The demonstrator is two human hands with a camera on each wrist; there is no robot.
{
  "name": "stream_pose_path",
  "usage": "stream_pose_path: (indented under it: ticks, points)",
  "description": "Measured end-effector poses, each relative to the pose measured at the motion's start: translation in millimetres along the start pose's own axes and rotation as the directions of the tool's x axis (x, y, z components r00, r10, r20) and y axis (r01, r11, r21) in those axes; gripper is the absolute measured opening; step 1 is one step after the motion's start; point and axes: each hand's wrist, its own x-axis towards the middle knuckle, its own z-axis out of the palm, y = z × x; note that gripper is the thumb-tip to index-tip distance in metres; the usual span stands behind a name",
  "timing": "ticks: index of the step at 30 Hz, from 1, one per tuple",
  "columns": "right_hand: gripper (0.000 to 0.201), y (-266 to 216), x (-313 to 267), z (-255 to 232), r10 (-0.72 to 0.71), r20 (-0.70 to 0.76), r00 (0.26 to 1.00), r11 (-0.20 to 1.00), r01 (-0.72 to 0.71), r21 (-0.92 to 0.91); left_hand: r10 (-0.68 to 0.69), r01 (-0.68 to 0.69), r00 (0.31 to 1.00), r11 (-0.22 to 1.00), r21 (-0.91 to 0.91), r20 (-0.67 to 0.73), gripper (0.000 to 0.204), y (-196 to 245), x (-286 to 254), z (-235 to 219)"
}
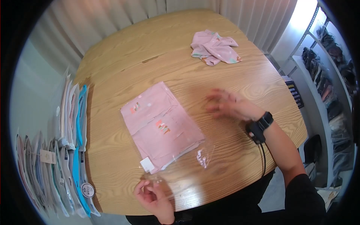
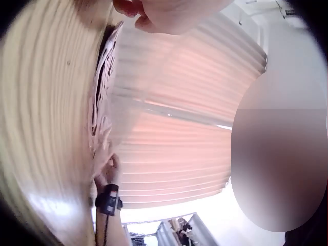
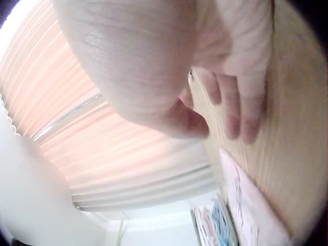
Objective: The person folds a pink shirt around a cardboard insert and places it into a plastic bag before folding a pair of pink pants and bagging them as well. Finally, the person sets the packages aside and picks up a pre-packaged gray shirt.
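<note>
A folded pink garment (image 1: 157, 127) with small colored prints and a white tag lies on the table inside a clear plastic bag (image 1: 203, 159). My left hand (image 1: 155, 200) is at the bag's near end, fingers curled, pinching the thin plastic there. To the right of the garment, my right hand (image 1: 228, 105) is blurred, held over the wood with its fingers spread and nothing in them. The right wrist view shows these fingers (image 3: 233, 113) loosely extended, with the pink garment (image 3: 251, 205) beyond them.
A crumpled pink printed cloth (image 1: 213, 47) lies at the table's far right. Bagged garments (image 1: 71, 112) stand in rows along the left edge. Shelves (image 1: 318, 75) with bagged items are on the right, and a curtain (image 1: 131, 15) hangs behind the wooden table (image 1: 112, 176).
</note>
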Motion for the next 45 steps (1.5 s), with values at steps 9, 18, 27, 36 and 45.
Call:
stream_pose_path:
  ticks: [9, 18, 27, 36, 45]
  points:
    - [0.050, -54, 67, -77, -0.353, -0.497, 0.793, 0.925, 0.215, -0.314, 0.146, -0.127, 0.987, 0.967, -0.222, 0.073, 0.035, -13, 8, -14]
    - [0.050, -59, 65, -70, -0.234, -0.504, 0.832, 0.906, -0.002, -0.423, -0.012, -0.692, 0.620, 0.464, 0.553, 0.785, 0.050, 70, 9, 25]
    - [0.046, -82, 44, -55, 0.108, -0.143, 0.984, 0.925, -0.152, -0.347, -0.094, -0.760, 0.647, -0.163, 0.629, 0.757, 0.051, 77, 120, 20]
    - [0.043, -70, 54, -90, -0.184, -0.480, 0.858, 0.969, 0.075, -0.236, -0.090, -0.829, 0.425, 0.360, 0.427, 0.901, 0.044, 117, 61, 136]
    - [0.040, -51, 80, -28, 0.110, 0.120, 0.987, 0.933, -0.061, -0.356, 0.066, -0.769, 0.405, 0.564, 0.301, 0.912, 0.050, 43, 111, 203]
